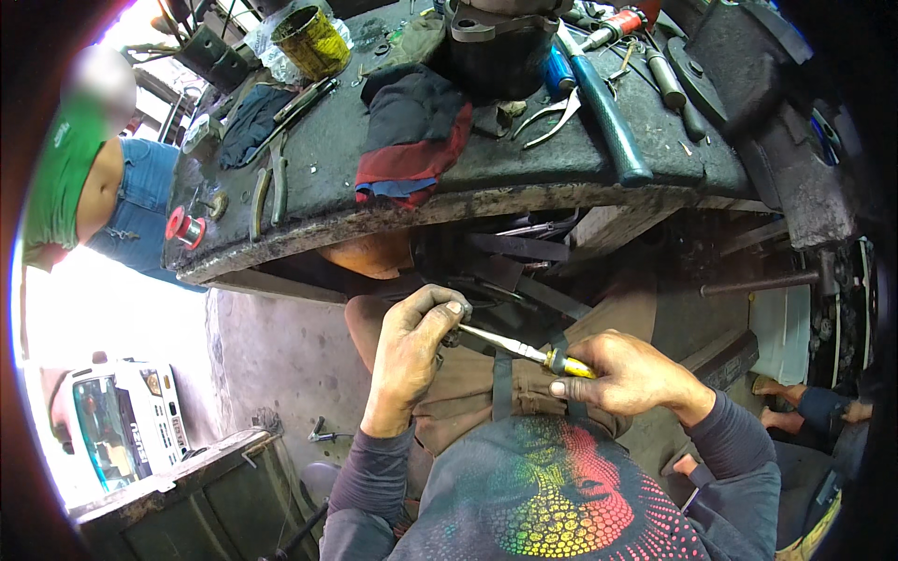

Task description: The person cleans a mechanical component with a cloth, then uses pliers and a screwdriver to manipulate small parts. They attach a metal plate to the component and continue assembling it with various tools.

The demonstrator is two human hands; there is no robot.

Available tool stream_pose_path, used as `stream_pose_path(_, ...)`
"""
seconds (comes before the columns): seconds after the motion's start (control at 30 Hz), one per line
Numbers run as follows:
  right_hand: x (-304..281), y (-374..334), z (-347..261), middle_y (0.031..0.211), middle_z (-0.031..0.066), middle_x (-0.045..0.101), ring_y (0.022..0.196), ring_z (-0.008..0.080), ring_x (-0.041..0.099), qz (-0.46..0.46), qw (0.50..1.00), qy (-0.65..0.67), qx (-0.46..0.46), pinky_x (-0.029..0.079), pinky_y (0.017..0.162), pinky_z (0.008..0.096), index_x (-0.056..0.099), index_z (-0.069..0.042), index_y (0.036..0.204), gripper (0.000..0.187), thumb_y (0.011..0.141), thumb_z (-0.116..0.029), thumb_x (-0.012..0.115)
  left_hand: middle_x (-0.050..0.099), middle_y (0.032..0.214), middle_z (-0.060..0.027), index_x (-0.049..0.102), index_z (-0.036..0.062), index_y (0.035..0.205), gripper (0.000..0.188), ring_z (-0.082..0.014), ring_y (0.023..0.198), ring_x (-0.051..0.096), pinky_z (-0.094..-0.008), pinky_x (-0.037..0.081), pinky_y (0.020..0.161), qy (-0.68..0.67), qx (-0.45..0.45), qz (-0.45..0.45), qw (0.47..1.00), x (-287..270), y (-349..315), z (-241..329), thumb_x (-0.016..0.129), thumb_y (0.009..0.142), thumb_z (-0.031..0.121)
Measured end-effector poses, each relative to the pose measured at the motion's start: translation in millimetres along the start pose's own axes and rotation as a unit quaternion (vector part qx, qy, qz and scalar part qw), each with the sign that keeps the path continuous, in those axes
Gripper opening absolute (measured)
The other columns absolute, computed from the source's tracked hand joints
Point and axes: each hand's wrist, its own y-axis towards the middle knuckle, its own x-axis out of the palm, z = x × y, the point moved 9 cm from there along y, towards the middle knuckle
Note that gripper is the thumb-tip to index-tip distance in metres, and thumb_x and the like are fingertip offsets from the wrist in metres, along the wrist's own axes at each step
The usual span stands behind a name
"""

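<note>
Over my lap, my left hand point(412, 348) is closed on a small dark part point(456, 329), pinched between thumb and fingers and mostly hidden by them. My right hand point(629, 372) grips a screwdriver point(510, 345) by its yellow and black handle. Its metal shaft slants up to the left, and the tip meets the dark part at my left fingertips. Whether the tip sits in a slot or only rests against the part, I cannot tell.
Ahead is a dark workbench point(309, 201) bearing a cloth point(412, 131), pliers point(269, 192), a blue-handled tool point(608, 117), a solder-like spool point(186, 229) and a yellow can point(311, 43). A vise-like iron block point(809, 187) stands right. Another person point(140, 178) is at the far left.
</note>
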Motion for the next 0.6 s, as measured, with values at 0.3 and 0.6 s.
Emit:
stream_pose_path(0.3, 23.7, 9.1, 19.3, 0.084, 0.0255, 0.07, 0.083, 0.0455, 0.068, -0.063, 0.99, 0.101, 0.072, 0.05, 0.074, 0.0529, 0.071, -0.001, 0.101, 0.044, 0.099, -0.045, 0.068, 0.065, 0.086, 0.0012, 0.072, -0.0011, 0.099, 0.023, -0.0062, 0.077, 0.054, -0.0245, 0.044, 0.069, -0.008, -0.081, -0.057, 0.995, 4.8, 12.8, -35.0, 0.059, 0.101, 0.018)
stream_pose_path(0.6, 53.5, 11.0, 45.9, 0.073, 0.005, 0.067, 0.069, 0.0156, 0.064, -0.082, 0.969, 0.222, 0.065, 0.05, 0.065, 0.0395, 0.068, 0.002, 0.091, 0.047, 0.101, -0.045, 0.07, 0.069, 0.088, -0.0012, 0.074, -0.001, 0.098, 0.024, -0.0094, 0.078, 0.059, -0.0256, 0.047, 0.073, 0.008, -0.115, -0.13, 0.985, 6.5, 16.5, -56.6, 0.061, 0.1, 0.019)
